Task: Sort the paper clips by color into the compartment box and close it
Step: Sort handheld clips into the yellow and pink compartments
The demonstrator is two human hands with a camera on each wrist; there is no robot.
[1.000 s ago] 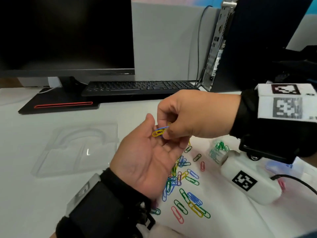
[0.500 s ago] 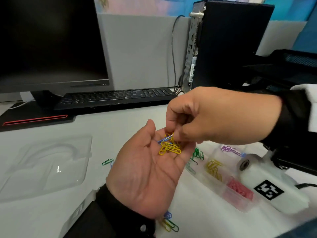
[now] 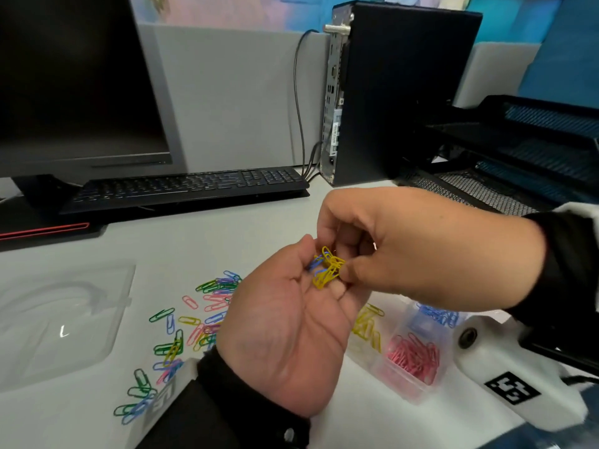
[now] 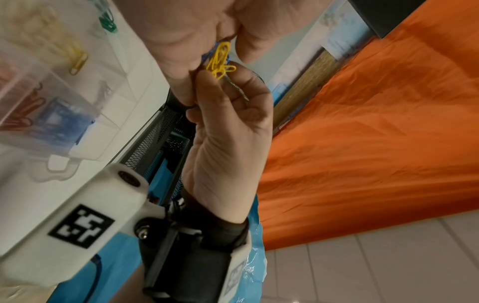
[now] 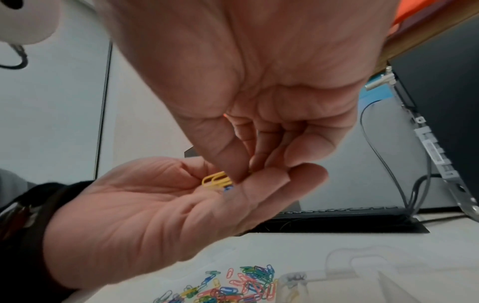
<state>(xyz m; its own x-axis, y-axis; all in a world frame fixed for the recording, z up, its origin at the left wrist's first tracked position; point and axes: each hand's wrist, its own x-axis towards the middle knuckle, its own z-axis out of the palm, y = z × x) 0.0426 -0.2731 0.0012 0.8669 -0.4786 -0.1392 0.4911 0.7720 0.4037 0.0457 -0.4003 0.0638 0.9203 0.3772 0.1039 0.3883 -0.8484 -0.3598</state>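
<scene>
Fingertips of the right hand, thumb against curled fingers, pinch a bunch of yellow clips at centre frame in the head view. A few blue clips sit tangled in the same bunch. Left hand lies palm up beneath, fingers loosely cupped, the bunch resting on its fingers; it cradles rather than pinches. Right wrist view confirms: thumb and forefinger close on the yellow clips over the left hand.

Compartment box, clear plastic, sits open on the counter at lower right, below and right of the hands. Contents by compartment: pink clips nearest the camera, blue ones behind them, yellow ones to the left. The left wrist view shows a green lot in a further compartment.

Loose clips of mixed colour (green, pink, blue, yellow, purple) are scattered on the counter left of the left hand, centre to lower left. Clear lid lies flat at left edge, well apart from the box.

Upper frame: monitor at left, keyboard before it, computer tower upper right, black mesh tray at right edge.
</scene>
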